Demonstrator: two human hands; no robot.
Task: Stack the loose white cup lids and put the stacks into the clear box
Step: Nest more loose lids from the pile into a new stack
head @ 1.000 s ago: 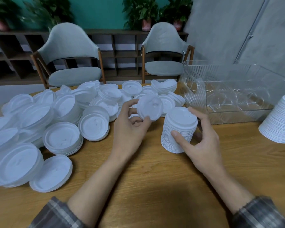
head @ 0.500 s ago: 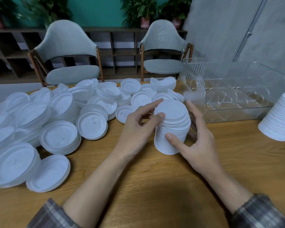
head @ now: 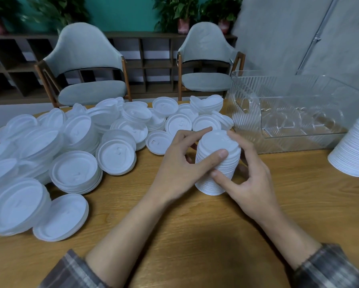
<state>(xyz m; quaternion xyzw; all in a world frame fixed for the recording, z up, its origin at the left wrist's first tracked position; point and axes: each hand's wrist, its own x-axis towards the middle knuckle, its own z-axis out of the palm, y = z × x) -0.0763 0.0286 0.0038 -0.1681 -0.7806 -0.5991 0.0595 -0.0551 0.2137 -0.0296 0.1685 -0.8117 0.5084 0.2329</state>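
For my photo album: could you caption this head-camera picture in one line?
Left hand and right hand grip a lid stack between loose lids and the clear box.

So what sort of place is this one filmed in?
Probably an office lounge or meeting room, not a kitchen: a wooden table under the lid stack, grey padded chairs behind it, and a dark cubby shelf topped with potted plants against a teal wall.

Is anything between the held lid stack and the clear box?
Nothing visible. The left hand and right hand grip the stack; only bare table lies between it and the box.
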